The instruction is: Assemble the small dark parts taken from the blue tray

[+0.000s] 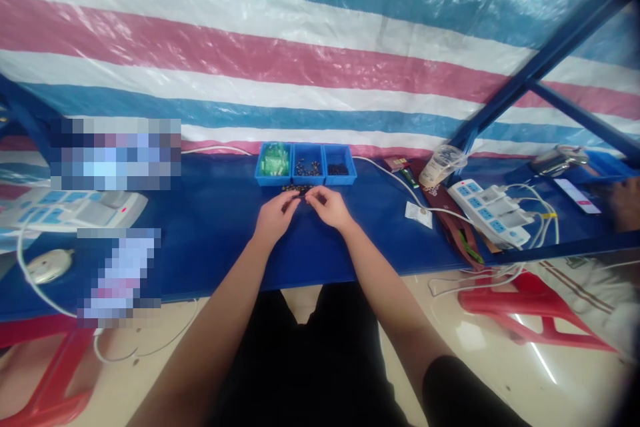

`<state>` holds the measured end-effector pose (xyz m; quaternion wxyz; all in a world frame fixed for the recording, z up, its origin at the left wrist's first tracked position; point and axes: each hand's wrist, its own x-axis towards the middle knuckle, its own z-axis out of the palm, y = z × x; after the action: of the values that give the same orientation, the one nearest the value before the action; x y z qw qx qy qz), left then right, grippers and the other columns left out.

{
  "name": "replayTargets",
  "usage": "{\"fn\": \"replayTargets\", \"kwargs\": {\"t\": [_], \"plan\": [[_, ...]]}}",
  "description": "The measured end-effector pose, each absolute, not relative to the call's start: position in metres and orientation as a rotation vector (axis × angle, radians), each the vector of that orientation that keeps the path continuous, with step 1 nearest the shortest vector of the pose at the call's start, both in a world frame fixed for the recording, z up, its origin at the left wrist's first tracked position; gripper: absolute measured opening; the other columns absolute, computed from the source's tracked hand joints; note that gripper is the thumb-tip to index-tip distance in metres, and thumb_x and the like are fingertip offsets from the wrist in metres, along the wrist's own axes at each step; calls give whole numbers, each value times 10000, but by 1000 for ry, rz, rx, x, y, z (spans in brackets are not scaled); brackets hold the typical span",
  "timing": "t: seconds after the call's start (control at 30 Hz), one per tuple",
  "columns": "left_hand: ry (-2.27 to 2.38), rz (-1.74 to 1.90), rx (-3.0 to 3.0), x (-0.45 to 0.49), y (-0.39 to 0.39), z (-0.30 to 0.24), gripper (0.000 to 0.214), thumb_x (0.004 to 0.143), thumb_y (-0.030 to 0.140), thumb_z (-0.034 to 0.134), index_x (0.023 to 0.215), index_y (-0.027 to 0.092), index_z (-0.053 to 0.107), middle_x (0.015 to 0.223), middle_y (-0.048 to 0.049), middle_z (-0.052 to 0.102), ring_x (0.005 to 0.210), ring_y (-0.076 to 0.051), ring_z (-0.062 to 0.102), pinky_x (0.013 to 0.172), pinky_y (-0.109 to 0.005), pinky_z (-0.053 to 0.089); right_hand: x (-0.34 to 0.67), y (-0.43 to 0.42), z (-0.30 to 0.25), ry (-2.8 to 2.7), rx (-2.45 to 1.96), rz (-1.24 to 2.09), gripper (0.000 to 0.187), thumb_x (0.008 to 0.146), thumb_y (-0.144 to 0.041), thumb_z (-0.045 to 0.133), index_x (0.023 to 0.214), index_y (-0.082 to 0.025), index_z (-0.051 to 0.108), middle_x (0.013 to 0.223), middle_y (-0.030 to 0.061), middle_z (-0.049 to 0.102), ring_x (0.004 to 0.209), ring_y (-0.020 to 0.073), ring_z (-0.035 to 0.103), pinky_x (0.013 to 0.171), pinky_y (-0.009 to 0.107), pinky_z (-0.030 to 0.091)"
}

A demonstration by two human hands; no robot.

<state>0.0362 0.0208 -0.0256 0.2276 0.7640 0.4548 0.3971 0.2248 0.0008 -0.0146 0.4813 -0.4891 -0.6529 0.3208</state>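
Observation:
Both hands meet over the blue table just in front of a row of blue bins. My left hand (pixel 275 218) has its fingers pinched at a small dark piece (pixel 302 194), too small to name. The fingertips of my right hand (pixel 329 207) close on the same piece from the other side. Just beyond the fingertips, a few small dark and brassy parts (pixel 289 188) lie on the table. The left bin (pixel 273 181) holds green plastic material, the middle bin (pixel 308 180) small metallic parts, and the right bin (pixel 339 180) small black parts.
To the right are a plastic cup (pixel 443 167), a white packet (pixel 419 215), a dark red strap (pixel 450 227) and a power strip (pixel 487 213) with cables. Another power strip (pixel 125 209) lies left. Striped sheeting hangs behind; red stools (pixel 530 313) stand below. Someone's hand (pixel 627 203) shows far right.

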Motion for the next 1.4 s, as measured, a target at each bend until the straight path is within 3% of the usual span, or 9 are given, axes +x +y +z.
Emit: {"fn": "replayTargets", "kwargs": {"t": [1.4], "plan": [[1290, 1036, 2152, 37, 20, -25, 289, 936, 395, 547, 1119, 224, 690, 982, -37, 746, 869, -170, 702, 812, -272, 532, 226, 2, -18, -1578, -1229, 717, 211, 877, -367, 634, 956, -190, 715, 857, 39, 719, 734, 147, 638, 708, 277, 496]]}}
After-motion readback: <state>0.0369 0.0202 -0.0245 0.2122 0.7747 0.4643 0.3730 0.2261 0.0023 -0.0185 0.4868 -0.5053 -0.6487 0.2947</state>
